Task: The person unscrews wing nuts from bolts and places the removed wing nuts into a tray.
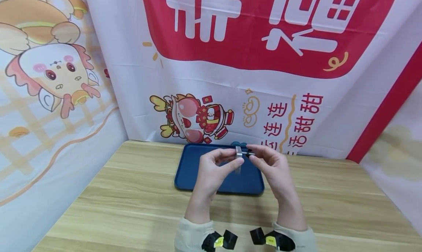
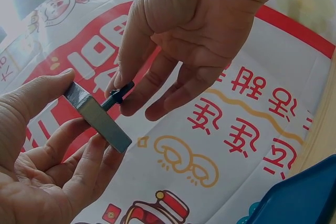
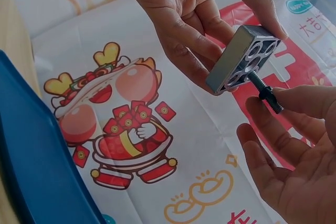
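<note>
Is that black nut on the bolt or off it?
On. The right wrist view shows the black nut around the bolt, apart from the metal block, with the bolt's end sticking out past it.

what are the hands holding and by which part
The left hand grips a metal block by its edges; the right hand pinches the dark nut on the screw sticking out of it.

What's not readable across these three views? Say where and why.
Inner end of the bolt, right wrist view: hidden by the metal block; depth unknown.
Block face away from the bolt, right wrist view: turned from the camera.
Tray floor behind the left grip and right grip, head view: covered by them.
Yellow tag text, head view: too small.
Rest of the left sleeve, head view: cut off by bottom edge.
</note>
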Tool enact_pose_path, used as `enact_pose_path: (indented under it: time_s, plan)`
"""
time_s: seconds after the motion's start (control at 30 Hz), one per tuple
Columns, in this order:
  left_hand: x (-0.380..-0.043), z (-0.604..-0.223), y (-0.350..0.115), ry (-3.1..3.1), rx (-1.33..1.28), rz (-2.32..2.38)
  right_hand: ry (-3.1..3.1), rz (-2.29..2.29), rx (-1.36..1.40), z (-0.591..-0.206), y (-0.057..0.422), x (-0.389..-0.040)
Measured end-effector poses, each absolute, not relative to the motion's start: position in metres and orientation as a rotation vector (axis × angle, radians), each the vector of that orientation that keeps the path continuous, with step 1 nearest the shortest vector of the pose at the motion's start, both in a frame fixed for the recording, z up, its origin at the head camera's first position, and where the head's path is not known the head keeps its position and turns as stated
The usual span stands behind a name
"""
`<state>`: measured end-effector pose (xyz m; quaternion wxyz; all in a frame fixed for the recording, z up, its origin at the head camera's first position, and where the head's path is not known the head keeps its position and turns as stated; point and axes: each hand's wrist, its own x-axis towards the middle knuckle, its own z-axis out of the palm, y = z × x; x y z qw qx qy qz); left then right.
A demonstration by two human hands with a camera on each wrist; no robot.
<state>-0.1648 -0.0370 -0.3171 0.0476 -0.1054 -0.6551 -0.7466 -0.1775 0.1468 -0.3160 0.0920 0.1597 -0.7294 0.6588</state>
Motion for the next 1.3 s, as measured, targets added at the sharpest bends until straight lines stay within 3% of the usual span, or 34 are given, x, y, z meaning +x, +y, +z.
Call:
enact_pose_path:
  time_s: [0.63, 1.0, 1.3]
  plan:
    - [-0.165, -0.3177, -0.0381, -1.989, -0.34, -2.267, -2.155, 1.604, 0.549, -0.3174, 0.1406, -0.1792]
    - [-0.1643, -0.3173, -0.0387, -1.999, -0.316, -2.261, -2.104, 1.889, 0.16, -0.3099, 0.1402, -0.1764]
    - [-0.1646, -0.3177, -0.0379, -2.007, -0.32, -2.249, -2.09, 2.091, 0.135, -0.3087, 0.1398, -0.1752]
